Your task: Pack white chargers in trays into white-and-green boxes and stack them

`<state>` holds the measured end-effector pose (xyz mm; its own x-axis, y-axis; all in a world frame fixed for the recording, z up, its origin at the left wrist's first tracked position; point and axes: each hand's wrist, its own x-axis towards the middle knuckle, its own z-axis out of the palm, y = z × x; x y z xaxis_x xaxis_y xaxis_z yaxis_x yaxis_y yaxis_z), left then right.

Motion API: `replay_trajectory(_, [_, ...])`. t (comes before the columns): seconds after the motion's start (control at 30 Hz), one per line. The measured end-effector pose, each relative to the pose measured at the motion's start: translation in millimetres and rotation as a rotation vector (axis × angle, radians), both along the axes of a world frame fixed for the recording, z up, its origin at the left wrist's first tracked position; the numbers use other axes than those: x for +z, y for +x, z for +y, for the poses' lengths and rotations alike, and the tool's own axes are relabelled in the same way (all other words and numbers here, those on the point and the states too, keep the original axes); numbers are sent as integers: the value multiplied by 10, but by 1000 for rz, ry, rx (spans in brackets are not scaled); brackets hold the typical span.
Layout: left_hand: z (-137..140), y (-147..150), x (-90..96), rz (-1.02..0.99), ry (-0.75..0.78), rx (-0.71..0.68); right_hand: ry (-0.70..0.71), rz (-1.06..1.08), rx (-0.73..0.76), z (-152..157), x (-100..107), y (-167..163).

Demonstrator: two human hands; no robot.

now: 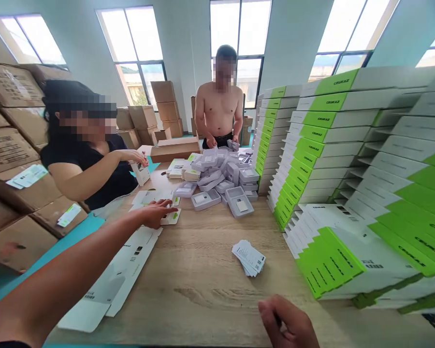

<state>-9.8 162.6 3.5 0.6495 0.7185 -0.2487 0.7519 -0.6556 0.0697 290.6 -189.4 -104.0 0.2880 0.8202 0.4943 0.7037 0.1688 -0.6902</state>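
My left hand (155, 213) reaches far forward over the table, its fingers stretched out and slightly spread. They touch or hover over a small white and green carton (172, 217); the contact is partly hidden. Under my left forearm lies a flat, unfolded white carton (126, 266). At the front edge, my right hand (286, 321) is curled into a loose fist, and nothing shows in it. A fanned stack of white printed cards (249, 257) lies just beyond it. Past the cards, clear plastic trays (221, 176) are heaped, some with a white piece inside.
Tall stacks of white and green boxes (322, 140) line the right side. Small cartons (183, 169) sit behind the trays. At left, a person holds a white box (141, 172); another person stands across, hands at the trays. Brown cardboard boxes (14, 140) are piled at left.
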Motion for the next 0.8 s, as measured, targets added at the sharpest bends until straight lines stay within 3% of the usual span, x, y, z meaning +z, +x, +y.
replay_trajectory(0.07, [-9,23,47,23,31,-44,-34,-80,102,264,225,57])
replay_trajectory(0.17, [-80,61,251,7,98,-84,-161,-204,74,606,462,233])
replay_trajectory(0.27, [-290,159,501,-53,188,-82,-280,-249,53,756,473,425])
replay_trajectory(0.37, [-641,341,587,-109,183,18,-385,-229,60,771,377,547])
replay_trajectory(0.47, [-1003,528,425,-21,6,136,-483,-187,8,783,309,606])
replay_trajectory(0.57, [-1239,587,153,64,-25,217,-535,-115,-62,830,281,642])
replay_trajectory(0.67, [-1356,467,-20,64,-18,266,-541,-11,-105,879,261,670])
replay_trajectory(0.8, [-1458,109,-49,110,68,254,-525,161,-85,918,228,707])
